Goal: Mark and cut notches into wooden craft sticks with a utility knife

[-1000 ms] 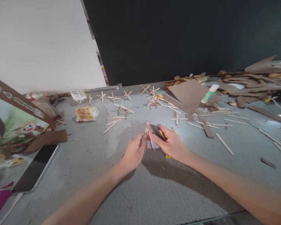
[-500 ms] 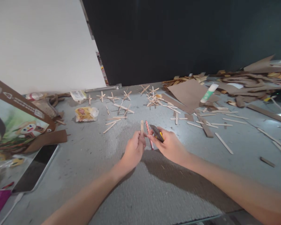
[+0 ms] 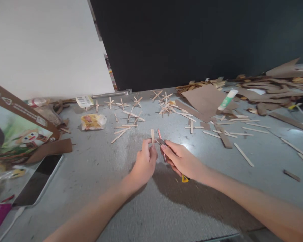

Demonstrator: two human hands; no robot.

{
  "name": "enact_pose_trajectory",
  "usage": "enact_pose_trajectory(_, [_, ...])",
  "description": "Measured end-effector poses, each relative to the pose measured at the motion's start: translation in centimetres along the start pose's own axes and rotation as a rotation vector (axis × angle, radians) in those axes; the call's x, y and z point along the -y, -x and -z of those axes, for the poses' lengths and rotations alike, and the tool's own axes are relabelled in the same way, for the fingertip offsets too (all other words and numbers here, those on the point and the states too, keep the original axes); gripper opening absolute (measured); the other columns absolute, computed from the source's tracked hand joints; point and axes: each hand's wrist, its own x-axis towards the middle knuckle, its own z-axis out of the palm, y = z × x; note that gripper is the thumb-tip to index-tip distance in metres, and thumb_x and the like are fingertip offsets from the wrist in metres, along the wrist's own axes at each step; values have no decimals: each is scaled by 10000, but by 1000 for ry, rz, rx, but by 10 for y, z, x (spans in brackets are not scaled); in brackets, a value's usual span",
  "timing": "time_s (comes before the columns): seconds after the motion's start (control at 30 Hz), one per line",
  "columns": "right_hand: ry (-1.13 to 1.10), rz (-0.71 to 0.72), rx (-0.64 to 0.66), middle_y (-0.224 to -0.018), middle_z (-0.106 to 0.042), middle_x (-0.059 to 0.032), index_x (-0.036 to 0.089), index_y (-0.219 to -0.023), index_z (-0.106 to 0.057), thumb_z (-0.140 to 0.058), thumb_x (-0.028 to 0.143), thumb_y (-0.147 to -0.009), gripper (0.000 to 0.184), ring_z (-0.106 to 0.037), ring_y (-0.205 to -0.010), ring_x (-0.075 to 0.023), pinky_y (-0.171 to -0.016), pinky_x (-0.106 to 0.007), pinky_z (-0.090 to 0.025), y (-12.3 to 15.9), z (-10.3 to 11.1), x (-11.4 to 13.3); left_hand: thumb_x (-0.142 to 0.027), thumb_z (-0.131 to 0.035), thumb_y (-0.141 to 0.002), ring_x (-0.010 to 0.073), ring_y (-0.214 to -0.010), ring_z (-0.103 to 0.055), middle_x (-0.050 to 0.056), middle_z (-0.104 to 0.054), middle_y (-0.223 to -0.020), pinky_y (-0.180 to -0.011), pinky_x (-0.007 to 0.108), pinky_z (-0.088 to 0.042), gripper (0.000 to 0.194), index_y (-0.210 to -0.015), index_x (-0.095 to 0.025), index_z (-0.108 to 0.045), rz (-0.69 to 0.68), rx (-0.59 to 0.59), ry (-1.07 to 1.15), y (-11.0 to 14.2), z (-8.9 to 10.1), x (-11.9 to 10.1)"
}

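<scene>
My left hand (image 3: pixel 144 163) is closed on a flat wooden craft stick (image 3: pixel 152 135), which stands up between thumb and fingers. In my right hand (image 3: pixel 183 159) is a utility knife (image 3: pixel 185 178); its yellow-trimmed end pokes out below the palm. The knife's dark front end points left, close to the craft stick; whether the blade touches the wood I cannot tell. Just beyond my right fingers shows a thin pink-and-white striped stick (image 3: pixel 159 134), its middle hidden behind the knife and fingers.
Crossed craft sticks (image 3: pixel 137 101) stand toward the back. Loose sticks (image 3: pixel 243 154), a glue stick (image 3: pixel 227 99) and cardboard (image 3: pixel 203 101) lie on the right. On the left are a phone (image 3: pixel 39 179), a printed box (image 3: pixel 22 129) and a small wrapped packet (image 3: pixel 93 121).
My right hand has turned the knife in its grip, so the front now points left at the craft stick and the yellow end sits below the palm. My left hand keeps the stick.
</scene>
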Motion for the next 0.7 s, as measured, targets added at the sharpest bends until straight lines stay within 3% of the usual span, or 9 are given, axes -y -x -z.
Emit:
enact_pose_trajectory(0.47, [148, 80, -35, -517, -408, 91, 251, -817, -435, -385, 380, -1082, 299, -369, -339, -71, -356, -219, -301, 1, -5, 1, -334, -359, -1032, 147, -480, -511, -61, -516, -588, -502, 244, -343, 194, -1122, -209, -478, 35, -2, -193, 3, -1, -7])
enact_pose_trajectory(0.7, [176, 14, -64, -504, -425, 89, 248, -835, -431, -348, 341, -1088, 282, -428, -322, -76, -345, -208, -322, 4, -12, 3, -255, -366, -1052, 191, -520, -625, 29, -650, -676, -465, 259, -289, 208, -1205, -179, -487, 101, 18, -505, 3, -4, -7])
